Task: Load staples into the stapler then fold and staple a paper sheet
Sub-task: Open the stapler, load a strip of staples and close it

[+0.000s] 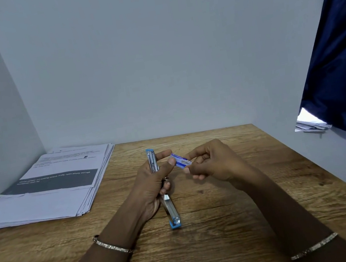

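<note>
A blue and silver stapler point(171, 209) is swung wide open above the middle of the wooden table. My left hand point(152, 180) grips it around its hinge, one arm pointing away and the other toward me. A small blue and white staple box point(181, 161) sits between the two hands. My right hand point(211, 162) pinches the box's right end, and my left thumb touches its left end. A stack of printed paper sheets point(46, 188) lies at the table's far left.
The table point(238, 211) stands against a pale wall behind and on the left. A dark blue curtain point(340, 68) hangs at the right, with more papers point(310, 125) under its lower edge. I wear a bracelet on each wrist.
</note>
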